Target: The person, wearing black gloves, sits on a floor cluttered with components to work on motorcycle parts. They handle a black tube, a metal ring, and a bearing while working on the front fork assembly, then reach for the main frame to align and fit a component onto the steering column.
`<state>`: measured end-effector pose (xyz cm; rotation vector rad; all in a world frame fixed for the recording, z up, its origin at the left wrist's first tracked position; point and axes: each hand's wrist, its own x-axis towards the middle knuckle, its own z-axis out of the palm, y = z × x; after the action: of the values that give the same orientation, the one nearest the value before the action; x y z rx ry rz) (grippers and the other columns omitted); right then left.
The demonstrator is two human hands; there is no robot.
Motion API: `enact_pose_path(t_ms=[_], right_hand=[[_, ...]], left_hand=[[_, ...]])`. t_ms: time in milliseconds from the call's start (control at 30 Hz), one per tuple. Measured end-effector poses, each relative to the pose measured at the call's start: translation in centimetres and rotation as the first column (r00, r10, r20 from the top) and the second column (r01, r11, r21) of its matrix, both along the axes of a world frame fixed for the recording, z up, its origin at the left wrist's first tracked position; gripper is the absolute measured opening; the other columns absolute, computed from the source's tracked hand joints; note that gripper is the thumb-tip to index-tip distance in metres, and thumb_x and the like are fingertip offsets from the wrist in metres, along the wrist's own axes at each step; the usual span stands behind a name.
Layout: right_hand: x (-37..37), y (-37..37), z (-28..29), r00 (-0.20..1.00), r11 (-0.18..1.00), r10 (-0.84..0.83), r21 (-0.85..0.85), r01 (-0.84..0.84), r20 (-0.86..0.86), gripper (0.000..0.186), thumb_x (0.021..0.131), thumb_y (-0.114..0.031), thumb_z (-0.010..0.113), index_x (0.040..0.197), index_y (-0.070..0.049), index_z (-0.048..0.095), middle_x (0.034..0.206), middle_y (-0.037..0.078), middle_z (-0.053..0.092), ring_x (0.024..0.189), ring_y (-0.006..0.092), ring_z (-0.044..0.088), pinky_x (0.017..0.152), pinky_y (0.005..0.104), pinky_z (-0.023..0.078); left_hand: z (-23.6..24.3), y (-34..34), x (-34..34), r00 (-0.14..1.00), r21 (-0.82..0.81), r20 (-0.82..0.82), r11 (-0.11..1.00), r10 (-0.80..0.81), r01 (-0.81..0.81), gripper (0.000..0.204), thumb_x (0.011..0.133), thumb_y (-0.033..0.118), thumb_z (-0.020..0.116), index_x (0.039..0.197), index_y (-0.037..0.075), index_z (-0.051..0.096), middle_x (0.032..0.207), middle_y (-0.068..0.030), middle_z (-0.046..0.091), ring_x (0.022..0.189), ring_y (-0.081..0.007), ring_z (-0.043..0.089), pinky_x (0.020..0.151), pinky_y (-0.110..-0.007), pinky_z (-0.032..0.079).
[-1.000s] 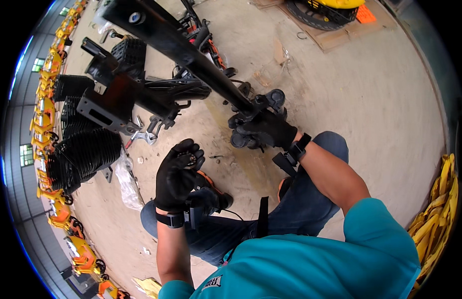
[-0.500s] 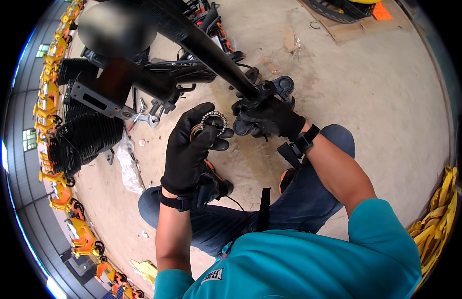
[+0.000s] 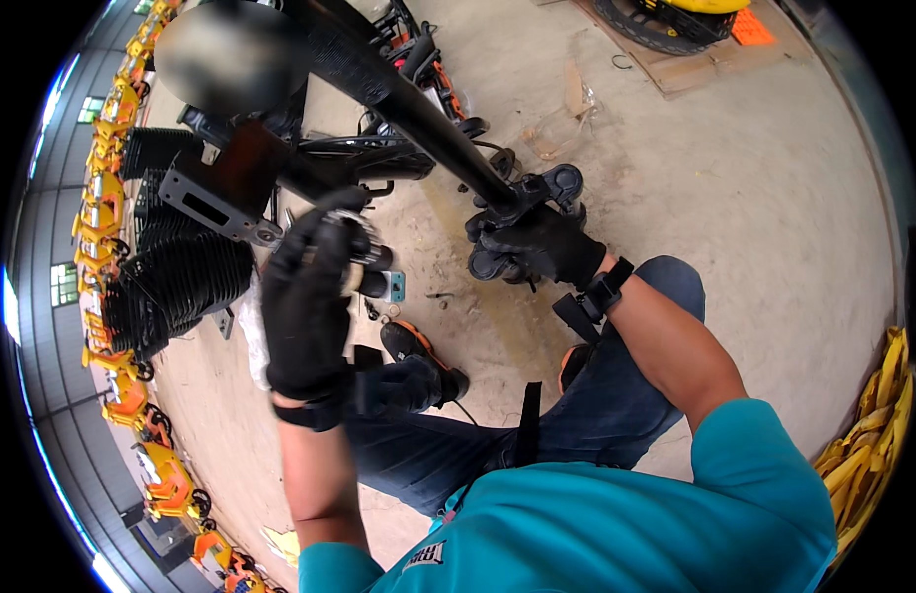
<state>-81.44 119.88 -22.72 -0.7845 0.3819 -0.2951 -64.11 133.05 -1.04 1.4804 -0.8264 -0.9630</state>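
My left hand [image 3: 315,301], in a black glove and slightly blurred, is closed on a ball bearing ring [image 3: 365,239]. Its silvery edge shows between the fingers, and a tan ring sits partly hidden under them. On the other side, my right hand [image 3: 549,245], gloved too, wraps round a black clamp-like fitting with rounded ends [image 3: 557,185]. That fitting sits at the lower end of a long black tube [image 3: 433,128], which slants up to the far left. Near my left hand stands a dark bracket with a slotted plate [image 3: 206,203].
Black ribbed parts [image 3: 186,287] are stacked at the left, beside clear plastic wrapping [image 3: 252,331]. A small teal-and-white item [image 3: 397,287] lies on the floor near my shoe [image 3: 418,356]. A tire [image 3: 656,25] lies far right, yellow strips [image 3: 863,435] near right. Yellow-orange scooters [image 3: 162,479] line the left.
My left hand has moved left and toward the bracket with the bearing ring, turning so its back faces up. The teal-and-white item has come into sight. My right hand keeps its grip.
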Motion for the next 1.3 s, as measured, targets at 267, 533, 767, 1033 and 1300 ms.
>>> enact_pose_path(t_ms=[267,533,767,1033,1300], right_hand=[[-0.4,0.2,0.4,0.994,0.997,-0.048,-0.047,0.053,0.1,0.051,0.088,-0.01,0.069,0.134,-0.003,0.048,0.116,0.008,0.063,0.106,0.015,0.059,0.088,0.0316,0.05],[-0.8,0.3,3.3,0.998,0.994,-0.044,-0.101,0.04,-0.043,0.035,0.088,-0.021,0.071,0.118,-0.006,0.062,0.089,0.003,0.069,0.068,0.0098,0.064,0.051,0.0251,0.05],[-0.2,0.1,0.5,0.997,0.997,-0.012,-0.081,0.018,0.078,0.054,0.086,-0.007,0.071,0.134,-0.004,0.046,0.114,0.007,0.062,0.103,0.0143,0.059,0.085,0.0323,0.051],[-0.2,0.1,1.1,0.994,0.999,-0.022,0.036,0.018,0.106,0.048,0.086,-0.003,0.068,0.13,-0.007,0.049,0.113,0.008,0.062,0.1,0.0163,0.061,0.081,0.0339,0.053],[-0.1,0.1,0.4,0.992,0.999,-0.017,-0.029,0.021,0.126,0.049,0.086,-0.003,0.069,0.131,-0.005,0.049,0.116,0.009,0.062,0.104,0.0168,0.061,0.087,0.033,0.052]], left_hand=[[11.7,-3.7,4.2,-0.104,-0.086,0.99,0.987,0.1,0.134,0.055,0.082,0.0,0.07,0.134,0.004,0.053,0.13,-0.0123,0.06,0.118,-0.0265,0.059,0.098,-0.04,0.048],[12.3,-7.0,7.9,0.19,-0.147,0.979,0.907,0.076,0.393,0.044,0.079,-0.006,0.065,0.123,0.001,0.06,0.127,-0.0162,0.06,0.118,-0.0303,0.058,0.099,-0.038,0.045],[13.3,-7.7,4.2,0.505,-0.221,0.863,0.912,0.017,0.346,0.029,0.089,-0.004,0.059,0.118,-0.002,0.061,0.108,-0.01,0.064,0.094,-0.0155,0.063,0.081,-0.027,0.052],[14.1,-8.8,1.6,0.978,-0.174,0.15,0.969,-0.148,0.174,0.027,0.097,0.016,0.056,0.115,-0.003,0.061,0.095,-0.0051,0.066,0.076,-0.0087,0.058,0.066,-0.02,0.047],[14.6,-8.7,2.2,0.803,-0.043,0.553,0.954,-0.224,0.297,0.037,0.089,0.005,0.063,0.126,-0.002,0.057,0.117,-0.0144,0.065,0.103,-0.023,0.064,0.088,-0.032,0.051]])
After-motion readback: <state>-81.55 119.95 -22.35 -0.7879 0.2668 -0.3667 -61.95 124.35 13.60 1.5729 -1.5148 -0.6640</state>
